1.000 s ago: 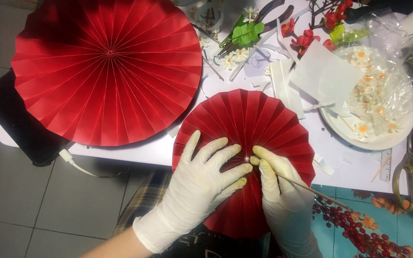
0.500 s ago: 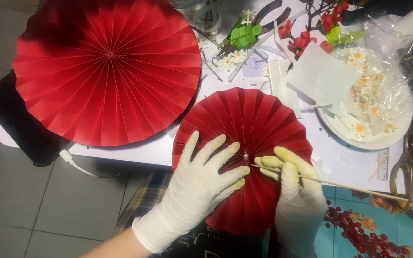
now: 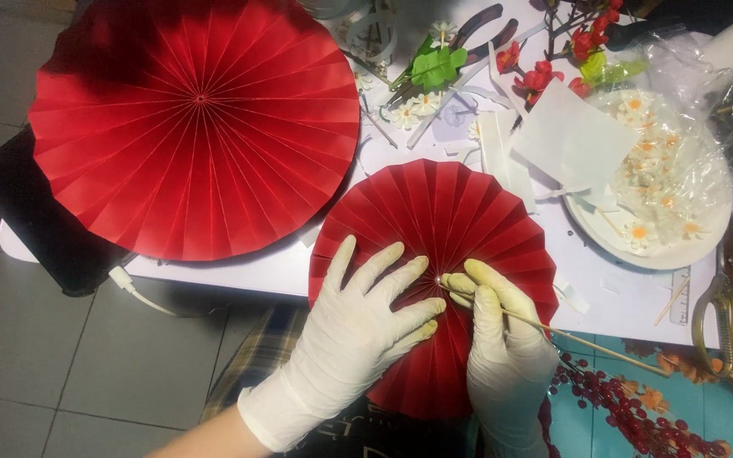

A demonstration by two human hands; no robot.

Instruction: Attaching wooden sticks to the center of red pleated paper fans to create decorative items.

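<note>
A small red pleated paper fan disc (image 3: 443, 220) lies at the table's near edge. My left hand (image 3: 354, 331), in a white glove, presses flat on the disc's lower left with fingers spread. My right hand (image 3: 502, 348), also gloved, pinches a thin wooden stick (image 3: 587, 339) and holds its tip at the disc's centre. The stick slants away to the lower right. A larger red pleated fan disc (image 3: 197, 119) lies to the upper left, apart from both hands.
A white plate (image 3: 638, 246) with small white flowers under clear plastic sits at right. Gold scissors (image 3: 731, 305) lie at the far right. Red berry sprigs (image 3: 629, 407), pliers (image 3: 477, 25), green leaves and paper scraps (image 3: 570, 136) crowd the table. A black bag (image 3: 36, 220) sits lower left.
My right hand has shifted slightly, bringing the stick's tip onto the small disc's centre. My left hand has stayed flat on the disc.
</note>
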